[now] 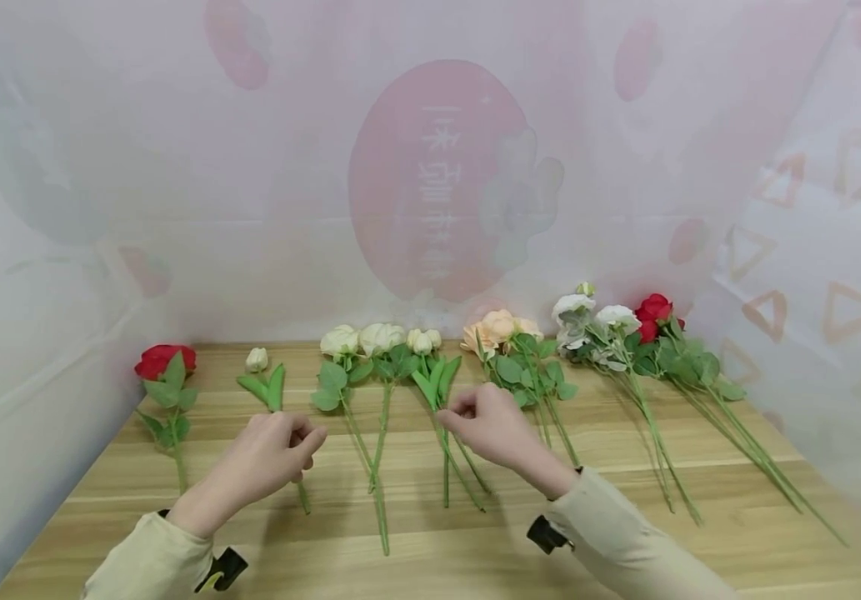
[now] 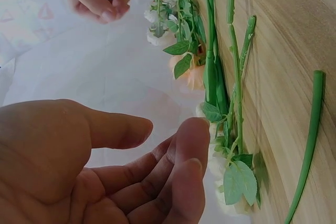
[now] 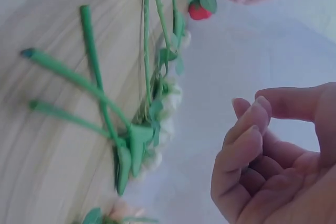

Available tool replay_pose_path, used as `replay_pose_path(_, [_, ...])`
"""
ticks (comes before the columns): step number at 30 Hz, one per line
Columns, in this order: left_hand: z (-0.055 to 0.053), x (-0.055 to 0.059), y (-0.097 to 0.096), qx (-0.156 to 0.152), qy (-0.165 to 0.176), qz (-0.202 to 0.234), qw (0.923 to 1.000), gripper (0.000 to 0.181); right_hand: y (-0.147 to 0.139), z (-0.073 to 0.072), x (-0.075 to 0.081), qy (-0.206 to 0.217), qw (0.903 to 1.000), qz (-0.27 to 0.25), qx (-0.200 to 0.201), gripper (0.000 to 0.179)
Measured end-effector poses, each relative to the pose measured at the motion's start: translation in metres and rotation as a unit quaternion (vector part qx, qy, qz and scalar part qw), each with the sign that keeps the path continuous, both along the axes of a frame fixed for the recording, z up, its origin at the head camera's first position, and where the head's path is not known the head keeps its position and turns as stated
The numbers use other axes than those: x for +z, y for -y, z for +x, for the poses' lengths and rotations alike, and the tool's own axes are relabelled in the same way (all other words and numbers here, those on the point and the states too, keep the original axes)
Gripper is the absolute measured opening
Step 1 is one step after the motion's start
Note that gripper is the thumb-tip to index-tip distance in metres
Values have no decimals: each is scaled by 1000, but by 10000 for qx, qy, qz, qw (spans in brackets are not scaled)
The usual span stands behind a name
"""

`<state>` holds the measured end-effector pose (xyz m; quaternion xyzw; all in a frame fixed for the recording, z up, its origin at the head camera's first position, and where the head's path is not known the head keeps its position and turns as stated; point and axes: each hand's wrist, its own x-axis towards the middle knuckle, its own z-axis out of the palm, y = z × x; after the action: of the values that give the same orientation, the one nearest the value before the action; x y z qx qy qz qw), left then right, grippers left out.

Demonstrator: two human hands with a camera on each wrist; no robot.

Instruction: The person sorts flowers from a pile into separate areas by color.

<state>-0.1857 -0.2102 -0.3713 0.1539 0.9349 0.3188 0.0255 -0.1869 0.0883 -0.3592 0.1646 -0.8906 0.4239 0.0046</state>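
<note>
My left hand (image 1: 257, 458) hovers over the stem of a single white tulip (image 1: 257, 360) with two green leaves. In the left wrist view its fingers (image 2: 189, 145) are loosely bent, the thumb stands apart from them, and nothing is held. Part of the tulip's stem is hidden behind this hand. My right hand (image 1: 501, 429) is above the table, between a bunch of white tulips (image 1: 424, 341) and a bunch of peach flowers (image 1: 498, 325). Its fingers (image 3: 241, 150) are loosely curled, thumb close to the index finger, with nothing between them.
At the far left of the wooden table (image 1: 445, 567) lies a red rose (image 1: 165, 362). Two cream-white roses (image 1: 340, 342) with crossed stems lie between the hands. White flowers (image 1: 616, 321) and red roses (image 1: 655, 312) lie at the right. A printed curtain (image 1: 287, 208) stands behind.
</note>
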Motion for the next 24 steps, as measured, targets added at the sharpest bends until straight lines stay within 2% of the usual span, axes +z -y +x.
replay_pose_path(7, [-3,-4,2,35,-78,-76,9999,30,-28,15,-8,-67,9997,-204,-132,20])
replay_pose_path(13, [-11,-6,11,236,-289,-449,9983,33,-38,22,-20,23,9995,-272,-128,17])
replay_pose_path(19, [-18,-7,29,429,-20,-779,9960,32,-41,23,-24,-5,9994,-325,-131,17])
replay_pose_path(24, [-27,-16,41,626,88,-904,9939,42,-42,23,-23,50,9993,-353,-136,17])
